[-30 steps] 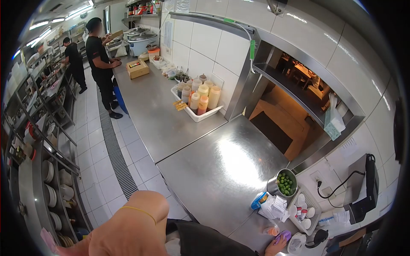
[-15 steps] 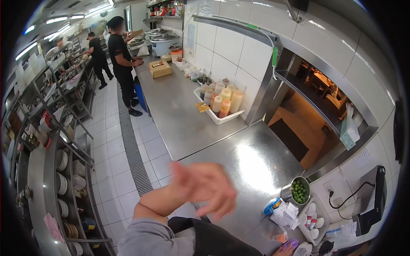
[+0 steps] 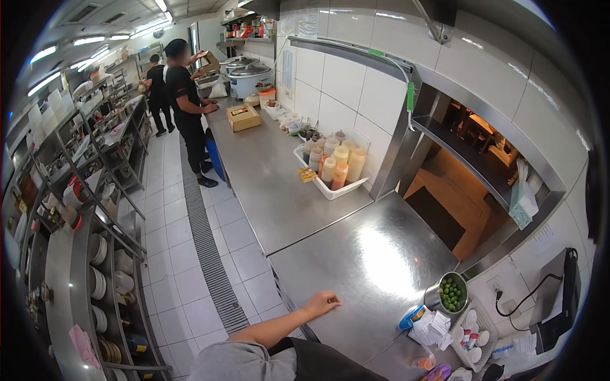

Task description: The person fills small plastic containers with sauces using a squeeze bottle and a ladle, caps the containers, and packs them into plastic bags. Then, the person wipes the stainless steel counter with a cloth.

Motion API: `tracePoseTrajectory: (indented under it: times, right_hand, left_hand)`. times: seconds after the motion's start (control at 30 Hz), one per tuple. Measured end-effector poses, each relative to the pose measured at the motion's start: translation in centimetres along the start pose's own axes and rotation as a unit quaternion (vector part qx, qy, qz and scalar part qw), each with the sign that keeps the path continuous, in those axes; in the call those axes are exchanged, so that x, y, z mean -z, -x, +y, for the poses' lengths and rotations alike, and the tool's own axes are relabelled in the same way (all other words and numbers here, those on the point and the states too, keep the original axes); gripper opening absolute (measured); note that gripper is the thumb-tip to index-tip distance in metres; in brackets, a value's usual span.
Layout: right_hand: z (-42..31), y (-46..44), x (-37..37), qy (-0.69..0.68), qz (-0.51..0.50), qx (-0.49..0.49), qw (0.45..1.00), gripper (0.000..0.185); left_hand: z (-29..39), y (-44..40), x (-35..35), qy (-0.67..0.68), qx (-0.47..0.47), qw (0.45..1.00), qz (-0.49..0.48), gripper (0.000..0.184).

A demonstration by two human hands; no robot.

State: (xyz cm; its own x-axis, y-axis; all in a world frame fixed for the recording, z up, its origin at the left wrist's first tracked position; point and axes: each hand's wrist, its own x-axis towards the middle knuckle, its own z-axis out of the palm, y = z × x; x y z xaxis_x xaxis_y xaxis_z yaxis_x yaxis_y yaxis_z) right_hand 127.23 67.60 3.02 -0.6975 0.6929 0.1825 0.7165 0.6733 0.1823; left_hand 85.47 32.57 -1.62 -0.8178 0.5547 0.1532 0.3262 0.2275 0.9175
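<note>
My left hand rests on the near edge of the steel counter, palm down with its fingers loosely bent and nothing in them. A grey sleeve covers the upper part of that arm. At the bottom edge, a small part of what looks like my right hand is beside a purple item, cut off by the frame, so its grip is hidden. Around it are a clear cup with orange contents, a blue packet, white paper packets and a steel pot of green limes.
A white tray of sauce bottles stands along the wall, with a cardboard box farther back. A basket holds small white containers. A co-worker stands at the counter; another is farther away. Plate shelves line the left.
My left hand has come down from in front of the camera, where it was raised and blurred, onto the counter's edge. The view has shifted slightly. The nearer co-worker's head has turned.
</note>
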Motion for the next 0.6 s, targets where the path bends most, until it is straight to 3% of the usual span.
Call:
tracePoseTrajectory:
  times: [0.03,0.1,0.17,0.3,0.4,0.47,0.6]
  right_hand:
    - [-0.3,-0.1,0.3,-0.028,-0.012,-0.028,0.999,0.057]
    - [-0.4,-0.1,0.8,0.005,0.003,0.007,1.0,0.058]
    - [-0.5,-0.3,1.6,0.102,-0.077,0.029,0.991,0.059]
    - [0.9,-0.2,-1.6,0.17,-0.035,0.043,0.984,0.06]
    - [0.8,0.1,-1.5,0.142,0.016,0.024,0.989,0.058]
    - [0.7,0.1,-1.7,0.043,0.082,0.035,0.995,0.055]
    - [0.2,0.0,-1.6,-0.007,0.105,0.02,0.994,0.052]
  left_hand:
    - [-0.7,0.2,-0.3,-0.002,0.002,1.0,0.003,0.021]
    - [-0.4,0.2,-0.5,-0.049,0.01,0.998,0.023,0.024]
    - [-0.8,0.1,-0.8,-0.074,-0.009,0.997,0.024,0.032]
    - [-1.2,0.4,-1.0,-0.105,-0.016,0.994,0.021,0.051]
    - [-0.6,0.4,-0.6,-0.104,0.004,0.995,0.007,0.051]
    - [-0.8,0.4,-0.8,-0.11,0.001,0.994,0.007,0.051]
    - [-0.2,0.4,-0.8,-0.122,-0.026,0.992,0.022,0.051]
